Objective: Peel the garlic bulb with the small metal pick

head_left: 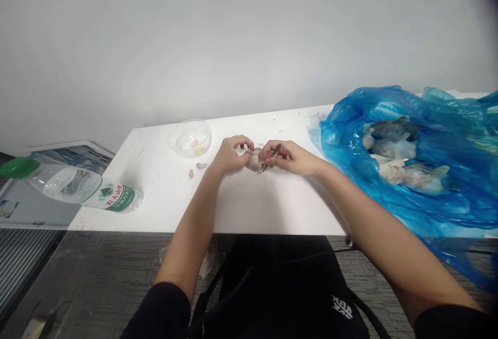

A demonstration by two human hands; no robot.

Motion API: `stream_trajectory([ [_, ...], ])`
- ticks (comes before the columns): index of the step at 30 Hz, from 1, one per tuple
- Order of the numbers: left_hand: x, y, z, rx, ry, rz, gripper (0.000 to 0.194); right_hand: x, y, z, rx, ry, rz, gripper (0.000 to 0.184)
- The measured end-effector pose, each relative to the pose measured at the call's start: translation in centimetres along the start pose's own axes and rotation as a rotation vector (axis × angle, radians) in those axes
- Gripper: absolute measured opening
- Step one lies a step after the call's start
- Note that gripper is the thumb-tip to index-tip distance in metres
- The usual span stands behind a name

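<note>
Between my two hands, over the white table (241,199), is a garlic bulb (255,160) with papery skin. My left hand (232,155) grips its left side between thumb and fingers. In my right hand (287,157), at the bulb's right side, is a thin dark tool (276,150) like a small blade; its tip is against or very near the bulb, and its exact kind does not show. To the left of the bulb lie two loose garlic cloves (201,166). Beyond them stands a clear bowl (174,139) with a few pale pieces in it.
At the right, an open blue plastic bag (342,131) holds several garlic bulbs (392,147). A clear water bottle (70,186) with a green cap is at the table's left end. Bits of skin are scattered about. A grey wall (249,43) rises behind the table.
</note>
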State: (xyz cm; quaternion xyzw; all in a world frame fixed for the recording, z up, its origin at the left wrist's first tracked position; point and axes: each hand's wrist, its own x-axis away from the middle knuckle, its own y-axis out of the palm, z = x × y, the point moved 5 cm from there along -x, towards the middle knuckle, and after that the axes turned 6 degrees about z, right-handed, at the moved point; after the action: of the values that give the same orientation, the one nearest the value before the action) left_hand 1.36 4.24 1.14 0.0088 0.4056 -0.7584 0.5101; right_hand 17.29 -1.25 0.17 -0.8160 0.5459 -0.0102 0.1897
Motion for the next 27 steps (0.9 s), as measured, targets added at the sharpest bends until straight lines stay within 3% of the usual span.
stream_trajectory([
  [8,0.1,-0.1,-0.1,-0.01,-0.02,0.009,0.02,0.3,-1.2,-0.3,0.011,0.041,-0.033,0.013],
  [17,0.2,0.0,-0.2,-0.025,0.002,-0.004,0.012,0.5,-4.8,0.5,0.32,0.008,0.375,0.015],
  [23,0.2,0.1,-0.2,-0.001,-0.015,-0.005,0.01,0.7,-4.7,0.1,0.295,-0.012,0.421,0.02],
  [27,0.3,0.1,0.0,0.013,-0.024,-0.002,0.01,0.5,-3.3,0.2,0.158,0.017,0.301,0.024],
])
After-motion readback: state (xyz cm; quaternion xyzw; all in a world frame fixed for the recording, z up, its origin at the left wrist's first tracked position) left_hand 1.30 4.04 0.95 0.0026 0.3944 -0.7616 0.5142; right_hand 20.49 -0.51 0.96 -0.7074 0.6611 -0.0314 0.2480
